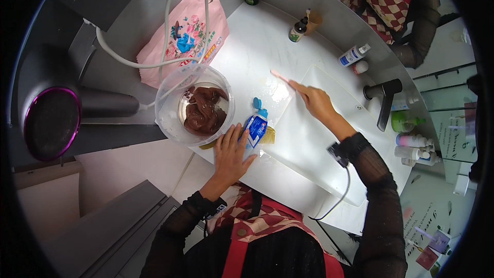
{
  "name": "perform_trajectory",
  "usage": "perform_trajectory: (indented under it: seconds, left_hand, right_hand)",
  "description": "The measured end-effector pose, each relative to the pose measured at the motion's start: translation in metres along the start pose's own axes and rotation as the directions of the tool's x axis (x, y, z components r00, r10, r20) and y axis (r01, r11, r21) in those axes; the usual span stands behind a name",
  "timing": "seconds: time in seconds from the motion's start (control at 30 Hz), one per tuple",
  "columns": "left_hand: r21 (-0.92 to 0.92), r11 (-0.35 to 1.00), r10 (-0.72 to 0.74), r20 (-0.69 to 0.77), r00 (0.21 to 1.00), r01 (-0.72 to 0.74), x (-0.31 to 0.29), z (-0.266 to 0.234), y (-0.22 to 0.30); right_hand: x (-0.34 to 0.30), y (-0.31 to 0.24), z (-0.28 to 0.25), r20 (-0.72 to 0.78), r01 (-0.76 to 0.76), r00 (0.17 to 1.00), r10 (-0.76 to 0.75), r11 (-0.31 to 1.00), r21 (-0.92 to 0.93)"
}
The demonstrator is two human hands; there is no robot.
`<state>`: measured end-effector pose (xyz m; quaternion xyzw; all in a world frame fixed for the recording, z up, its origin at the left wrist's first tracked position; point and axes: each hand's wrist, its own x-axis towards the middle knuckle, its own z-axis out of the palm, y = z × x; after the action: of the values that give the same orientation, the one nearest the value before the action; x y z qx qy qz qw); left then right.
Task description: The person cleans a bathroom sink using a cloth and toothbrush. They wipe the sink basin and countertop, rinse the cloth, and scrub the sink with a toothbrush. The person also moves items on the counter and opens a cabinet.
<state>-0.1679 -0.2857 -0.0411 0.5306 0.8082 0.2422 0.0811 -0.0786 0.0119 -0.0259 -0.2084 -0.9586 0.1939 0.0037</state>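
Note:
My right hand is closed around a slim pink toothbrush, held over the wet counter by the sink's left edge. My left hand lies with its fingers stretched out at the counter's front, beside a clear plastic bucket. Its fingertips are next to a blue and white toothpaste tube, whose blue flip cap points away from me. Partly under the tube is a yellowish comb. Dark brown wet material sits in the bucket.
The white sink has a black faucet at right, with several bottles beyond it. A pink bag stands behind the bucket under a hanging grey cable. A hair dryer is at left. Bottles and a brown cup line the back.

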Motion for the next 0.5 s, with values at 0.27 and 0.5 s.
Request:
perform_trajectory:
  seconds: [0.27, 0.5]
  left_hand:
    - [0.025, 0.999, 0.049, -0.114, 0.992, -0.046, -0.007, 0.002, -0.005]
    - [0.048, 0.997, 0.063, -0.133, 0.989, -0.057, -0.007, 0.002, -0.005]
  right_hand:
    - [-0.016, -0.021, 0.004, 0.193, -0.066, 0.979, 0.069, 0.998, -0.017]
    - [0.004, -0.032, 0.023, -0.018, -0.045, 0.999, 0.046, 0.998, 0.039]
